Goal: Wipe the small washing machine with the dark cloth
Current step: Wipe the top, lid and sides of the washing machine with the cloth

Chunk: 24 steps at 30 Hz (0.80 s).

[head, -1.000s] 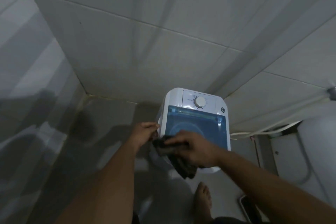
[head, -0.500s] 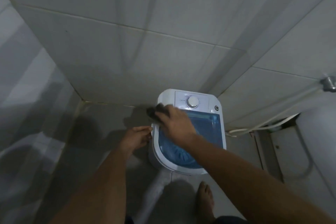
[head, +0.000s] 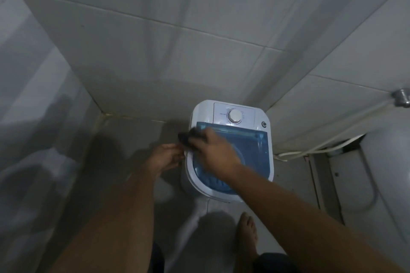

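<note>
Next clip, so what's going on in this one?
A person stands over a small washing machine in a tiled corner. The right hand presses a dark cloth on the machine's left rim, beside the blue lid. The left hand rests against the machine's left side.

Head view looks steeply down, near the washing machine (head: pixel 230 150).

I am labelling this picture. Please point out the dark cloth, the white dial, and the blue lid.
dark cloth (head: pixel 188 137), head view, on the bunched end beyond the fingers.
white dial (head: pixel 235 115), head view, on its round face.
blue lid (head: pixel 255 148), head view, on its flat right part.
</note>
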Tool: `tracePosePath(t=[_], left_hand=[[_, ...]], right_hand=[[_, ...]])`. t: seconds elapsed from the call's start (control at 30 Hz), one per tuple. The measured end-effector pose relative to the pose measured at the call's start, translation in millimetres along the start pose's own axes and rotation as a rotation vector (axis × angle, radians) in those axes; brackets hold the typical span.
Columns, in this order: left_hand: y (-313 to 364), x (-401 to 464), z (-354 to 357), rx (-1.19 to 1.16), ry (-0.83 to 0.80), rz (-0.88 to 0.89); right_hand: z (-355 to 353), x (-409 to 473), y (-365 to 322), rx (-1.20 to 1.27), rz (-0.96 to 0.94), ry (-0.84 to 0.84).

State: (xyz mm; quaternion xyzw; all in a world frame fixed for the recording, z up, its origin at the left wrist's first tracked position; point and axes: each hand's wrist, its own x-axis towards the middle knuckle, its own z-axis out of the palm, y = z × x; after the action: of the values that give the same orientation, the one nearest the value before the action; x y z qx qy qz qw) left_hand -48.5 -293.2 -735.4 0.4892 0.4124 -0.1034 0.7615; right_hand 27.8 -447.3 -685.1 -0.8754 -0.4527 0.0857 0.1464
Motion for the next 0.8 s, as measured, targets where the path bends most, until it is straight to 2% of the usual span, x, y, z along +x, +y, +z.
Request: tracePosePath(t=[0.1,0.2,0.27,0.4,0.47,0.53,0.67,0.8], left_hand=[[0.9,0.0,-1.7,-0.009,-0.003,0.003],[1.3,-0.7,-1.5,0.023,-0.010,-0.013],[0.5,0.9,-1.4,0.000,-0.011,-0.013],[-2.5,3.6,-3.2,0.047,-0.014,0.003],[-1.4,3.0,-2.7,0.070,-0.004,0.007],[-0.6,3.3,-2.7,0.064,0.005,0.007],[1.8,0.8,-1.6,0.078,0.005,0.022],[1.3,-3.5,-2.4,0.098,0.003,0.025]], right_hand=[[10.5,-49.3,-22.6,-0.014,-0.233,-0.191],[-13.6,-69.5,-20.6,0.169,-0.271,-0.294],[-33.8,-64.6,-10.7,0.169,-0.200,-0.221],[-50.2,-26.3,16.9,0.070,0.070,0.026],[-34.4,-14.1,13.7,0.042,0.135,0.035],[-5.2,-18.9,-4.2,-0.027,0.060,-0.031],[39.2,-70.3,-41.1,-0.335,-0.320,-0.146],[36.1,-107.1,-51.0,-0.374,-0.358,-0.365]])
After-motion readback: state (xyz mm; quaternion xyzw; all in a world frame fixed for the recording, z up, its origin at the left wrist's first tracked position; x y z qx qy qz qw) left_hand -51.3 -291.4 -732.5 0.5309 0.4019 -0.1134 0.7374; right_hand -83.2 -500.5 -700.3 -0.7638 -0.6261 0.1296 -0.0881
